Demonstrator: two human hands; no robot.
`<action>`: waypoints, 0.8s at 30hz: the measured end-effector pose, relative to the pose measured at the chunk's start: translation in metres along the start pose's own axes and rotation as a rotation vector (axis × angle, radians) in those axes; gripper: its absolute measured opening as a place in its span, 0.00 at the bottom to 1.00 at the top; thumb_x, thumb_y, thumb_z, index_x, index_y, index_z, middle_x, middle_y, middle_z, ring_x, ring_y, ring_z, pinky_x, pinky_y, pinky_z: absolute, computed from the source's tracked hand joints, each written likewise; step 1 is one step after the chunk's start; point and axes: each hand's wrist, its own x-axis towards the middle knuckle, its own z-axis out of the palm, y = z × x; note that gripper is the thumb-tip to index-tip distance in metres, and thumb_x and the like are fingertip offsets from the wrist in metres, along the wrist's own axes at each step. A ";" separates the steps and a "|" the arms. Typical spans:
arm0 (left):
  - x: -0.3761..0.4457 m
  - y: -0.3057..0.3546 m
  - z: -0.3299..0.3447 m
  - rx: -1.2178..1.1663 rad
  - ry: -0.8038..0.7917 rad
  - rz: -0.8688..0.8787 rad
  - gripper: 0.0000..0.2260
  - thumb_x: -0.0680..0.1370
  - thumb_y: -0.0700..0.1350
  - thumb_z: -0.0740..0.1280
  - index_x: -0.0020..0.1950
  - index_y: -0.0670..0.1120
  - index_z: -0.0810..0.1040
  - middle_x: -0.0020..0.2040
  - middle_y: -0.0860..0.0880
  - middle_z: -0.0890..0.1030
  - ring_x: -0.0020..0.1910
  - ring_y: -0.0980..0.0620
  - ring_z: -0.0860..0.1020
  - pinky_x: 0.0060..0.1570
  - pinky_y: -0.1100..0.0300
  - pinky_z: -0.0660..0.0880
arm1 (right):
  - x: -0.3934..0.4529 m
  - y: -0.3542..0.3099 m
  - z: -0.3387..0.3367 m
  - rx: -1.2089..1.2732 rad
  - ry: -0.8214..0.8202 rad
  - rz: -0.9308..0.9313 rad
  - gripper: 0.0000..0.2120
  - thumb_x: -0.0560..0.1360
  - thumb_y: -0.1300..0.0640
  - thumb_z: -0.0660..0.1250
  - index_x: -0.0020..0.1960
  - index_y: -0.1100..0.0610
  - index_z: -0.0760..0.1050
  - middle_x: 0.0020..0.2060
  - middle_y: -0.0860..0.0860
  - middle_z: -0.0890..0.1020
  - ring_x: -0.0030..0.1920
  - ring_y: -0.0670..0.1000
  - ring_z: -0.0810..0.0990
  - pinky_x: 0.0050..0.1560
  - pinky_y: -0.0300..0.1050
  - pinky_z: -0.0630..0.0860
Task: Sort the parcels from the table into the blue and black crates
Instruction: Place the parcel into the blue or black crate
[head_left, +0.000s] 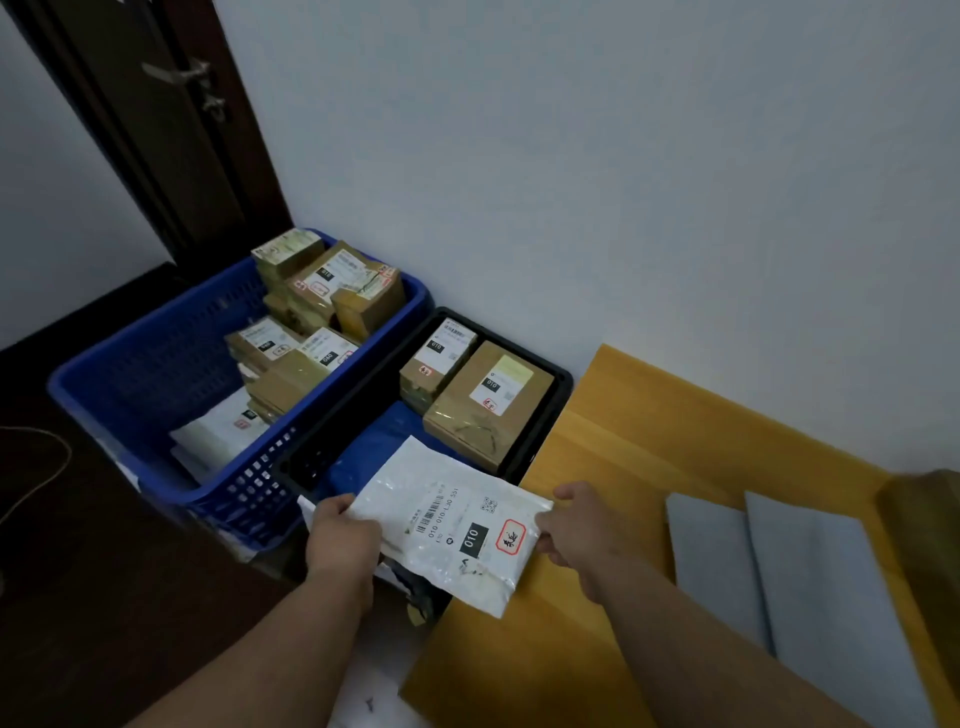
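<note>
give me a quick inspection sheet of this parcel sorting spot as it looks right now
surface: yellow table against the wall, two grey mailers lying flat on it
job's things: white mailer marked 010, held over the near end of the black crate; that crate holds two 010 brown boxes and a blue bag; blue crate holds brown boxes and a white bag
clutter: brown object at the table's right edge, too blurred to name
grippers: left hand and right hand each grip an edge of the white mailer
cables: thin cord on the dark floor
surroundings: pale wall, dark door with handle
</note>
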 end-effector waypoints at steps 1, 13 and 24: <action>0.007 0.004 0.000 -0.001 0.012 0.001 0.22 0.77 0.30 0.60 0.68 0.48 0.69 0.47 0.45 0.72 0.45 0.43 0.76 0.44 0.51 0.78 | 0.005 -0.006 0.004 0.006 -0.006 -0.004 0.13 0.79 0.64 0.63 0.61 0.55 0.65 0.46 0.58 0.83 0.37 0.50 0.80 0.30 0.39 0.73; 0.116 0.028 -0.016 0.255 -0.072 0.087 0.25 0.75 0.32 0.61 0.68 0.51 0.65 0.56 0.41 0.75 0.50 0.38 0.77 0.51 0.44 0.79 | 0.058 -0.043 0.082 -0.062 -0.064 0.069 0.09 0.76 0.64 0.68 0.52 0.54 0.72 0.51 0.53 0.78 0.48 0.50 0.79 0.39 0.40 0.76; 0.236 0.046 -0.023 0.554 -0.395 0.115 0.24 0.77 0.32 0.65 0.70 0.43 0.64 0.59 0.45 0.70 0.49 0.45 0.74 0.43 0.55 0.72 | 0.109 -0.047 0.194 -0.101 0.080 0.198 0.13 0.73 0.71 0.64 0.51 0.55 0.74 0.59 0.59 0.74 0.52 0.56 0.78 0.55 0.49 0.79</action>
